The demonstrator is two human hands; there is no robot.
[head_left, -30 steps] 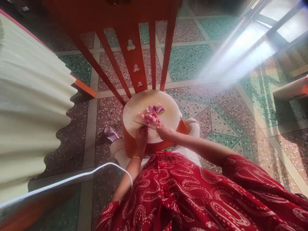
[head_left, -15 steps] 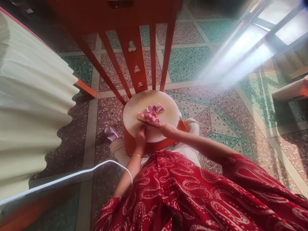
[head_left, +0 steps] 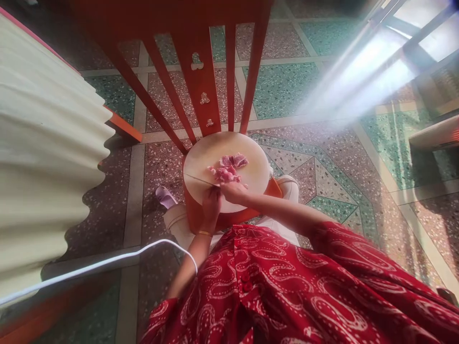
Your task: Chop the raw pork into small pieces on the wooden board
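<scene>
A round pale cutting board [head_left: 201, 153] lies on the seat of a red-brown chair. Pieces of raw pink meat [head_left: 227, 173] are heaped near its middle. My right hand [head_left: 234, 192] is closed on the handle of a knife [head_left: 201, 179], whose thin blade points left across the board, seen nearly edge-on. Just beneath the blade, at the near edge of the board, my left hand [head_left: 211, 201] is closed, its fingertips almost touching my right hand. Whatever its fingers grip is hidden.
The slatted chair back [head_left: 197, 81] rises behind the board. At left hangs a cream cloth with a wavy edge [head_left: 53, 157]. A white cable [head_left: 143, 248] crosses to my left forearm. My legs straddle the chair on a patterned stone floor [head_left: 283, 91].
My right hand has moved left with the knife, so the blade now reaches past the meat toward the board's left edge. My left hand has stayed nearly in place.
</scene>
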